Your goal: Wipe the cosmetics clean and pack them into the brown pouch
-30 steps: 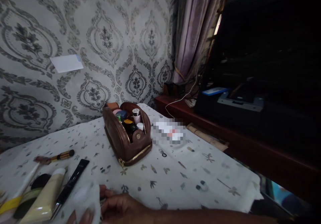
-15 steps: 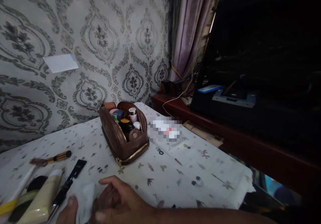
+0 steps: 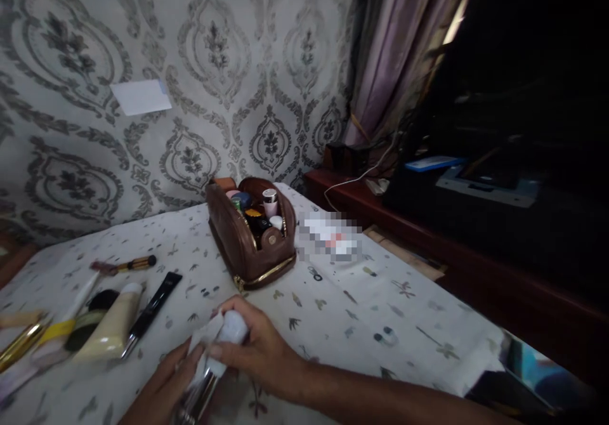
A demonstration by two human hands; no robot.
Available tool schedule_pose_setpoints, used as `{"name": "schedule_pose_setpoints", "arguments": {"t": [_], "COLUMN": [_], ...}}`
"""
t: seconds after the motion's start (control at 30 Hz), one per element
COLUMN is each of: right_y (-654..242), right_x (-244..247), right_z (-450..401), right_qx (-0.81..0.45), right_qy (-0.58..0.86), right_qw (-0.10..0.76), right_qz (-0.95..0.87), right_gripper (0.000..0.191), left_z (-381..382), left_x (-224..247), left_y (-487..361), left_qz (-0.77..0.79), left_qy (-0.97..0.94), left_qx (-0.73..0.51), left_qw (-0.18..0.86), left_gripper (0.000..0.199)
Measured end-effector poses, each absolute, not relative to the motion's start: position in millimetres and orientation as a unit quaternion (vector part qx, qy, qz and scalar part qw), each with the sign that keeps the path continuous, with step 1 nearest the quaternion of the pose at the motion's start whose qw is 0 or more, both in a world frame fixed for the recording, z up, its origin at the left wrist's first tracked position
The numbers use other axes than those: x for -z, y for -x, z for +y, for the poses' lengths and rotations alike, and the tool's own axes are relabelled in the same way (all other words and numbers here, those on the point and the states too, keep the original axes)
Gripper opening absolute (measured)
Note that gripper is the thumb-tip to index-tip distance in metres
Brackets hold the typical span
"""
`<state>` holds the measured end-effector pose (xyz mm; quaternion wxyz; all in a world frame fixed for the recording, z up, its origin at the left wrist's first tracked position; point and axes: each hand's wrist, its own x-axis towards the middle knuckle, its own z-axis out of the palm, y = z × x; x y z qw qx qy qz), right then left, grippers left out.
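My right hand [image 3: 264, 349] is closed around the pale cap end of a cosmetic bottle [image 3: 203, 392], whose lower part is shiny silver and tilts down toward me. My left hand [image 3: 166, 380] presses a crumpled white tissue [image 3: 205, 336] against the bottle's side; its lower fingers are partly hidden. Beyond both hands stands a brown leather toiletry bag [image 3: 238, 241], unzipped and full of small bottles and jars. Left of my hands lie a cream squeeze tube [image 3: 114, 323], a slim black tube [image 3: 155, 304], a dark round container [image 3: 85, 330] and a makeup brush [image 3: 130, 264].
A white patterned cloth [image 3: 333, 323] covers the table. At the left edge lie a gold tube [image 3: 19, 347] and a white tube with a yellow band [image 3: 59, 330]. A blurred-out item [image 3: 330, 236] lies right of the bag. A dark red cabinet [image 3: 342, 190] with a large black screen [image 3: 514, 127] borders the right.
My hands have risen and come together; the bottle with its pale cap now shows clearly between them. The whole scene has shifted right and slightly up as my head turned left.
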<state>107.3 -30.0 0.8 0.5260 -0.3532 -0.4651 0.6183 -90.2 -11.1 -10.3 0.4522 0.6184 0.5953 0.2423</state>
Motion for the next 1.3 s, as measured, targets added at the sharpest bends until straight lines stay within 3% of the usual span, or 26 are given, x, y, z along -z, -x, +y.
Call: {"name": "schedule_pose_setpoints", "arguments": {"t": [0.1, 0.27, 0.47, 0.87, 1.13, 1.3], "right_y": [-111, -114, -111, -110, -115, -121], "right_x": [-7, -14, -11, -6, -16, -18], "right_z": [-28, -23, -23, -27, -31, -31], "right_qx": [-0.574, -0.539, -0.586, -0.523, -0.486, -0.478], "right_qy": [0.388, 0.42, 0.406, 0.41, 0.391, 0.375], "right_qw": [0.543, 0.586, 0.518, 0.429, 0.452, 0.476], "right_qz": [-0.474, -0.436, -0.472, -0.611, -0.638, -0.636], "right_gripper": [0.044, 0.039, 0.04, 0.036, 0.029, 0.041], "left_z": [-15, -16, -8, -13, -15, 7], "left_x": [-13, -27, -21, -24, -38, -63], "left_y": [75, 68, 74, 72, 58, 47], "left_qz": [0.564, 0.493, 0.475, 0.513, 0.487, 0.462], "left_qy": [-0.533, -0.499, -0.516, -0.511, -0.642, -0.72], "left_qx": [-0.243, -0.349, -0.415, -0.42, -0.339, -0.32], "left_qw": [0.583, 0.622, 0.579, 0.548, 0.485, 0.407], "left_gripper": [0.061, 0.066, 0.057, 0.057, 0.042, 0.043]}}
